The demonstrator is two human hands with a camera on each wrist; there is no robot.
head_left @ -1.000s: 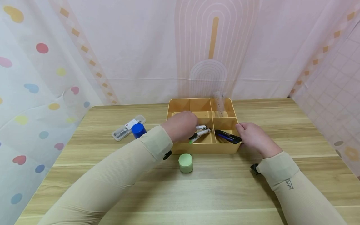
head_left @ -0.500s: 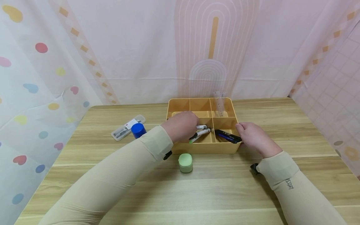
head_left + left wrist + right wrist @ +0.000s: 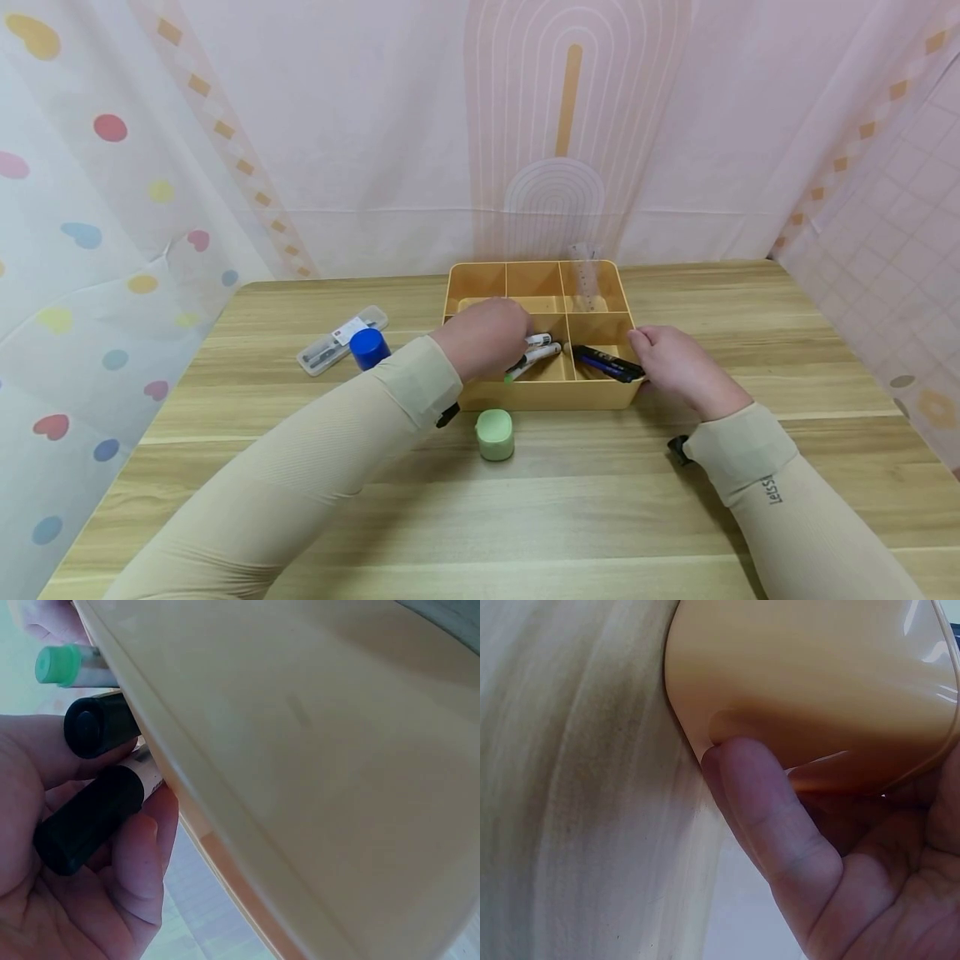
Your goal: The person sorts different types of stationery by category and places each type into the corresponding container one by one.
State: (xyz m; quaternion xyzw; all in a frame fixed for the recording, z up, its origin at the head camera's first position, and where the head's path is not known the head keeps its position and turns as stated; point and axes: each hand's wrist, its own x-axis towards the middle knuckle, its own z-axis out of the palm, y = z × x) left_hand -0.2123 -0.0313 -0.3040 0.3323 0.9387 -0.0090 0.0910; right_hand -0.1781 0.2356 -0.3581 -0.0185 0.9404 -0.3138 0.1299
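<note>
My left hand (image 3: 483, 337) reaches over the front left of a yellow divided organizer box (image 3: 551, 397). In the left wrist view its fingers curl round a black-capped marker (image 3: 90, 821); a second black-capped marker (image 3: 101, 724) lies against the fingers, and a green-capped marker (image 3: 64, 666) shows beyond it. White marker barrels (image 3: 542, 354) lean in the front middle compartment, partly covered by the hand. At the box's right side my right hand (image 3: 678, 367) grips the wall, thumb at the rim and fingers (image 3: 761, 787) on the outside. Dark pens (image 3: 607, 365) lie in the front right compartment.
A clear ruler (image 3: 585, 279) stands in the back right compartment. On the wooden table (image 3: 585, 517), a green rounded case (image 3: 495, 435) sits before the box. Left of it are a blue cylinder (image 3: 369, 348) and a clear pencil case (image 3: 322, 354). A patterned curtain (image 3: 360, 150) hangs behind.
</note>
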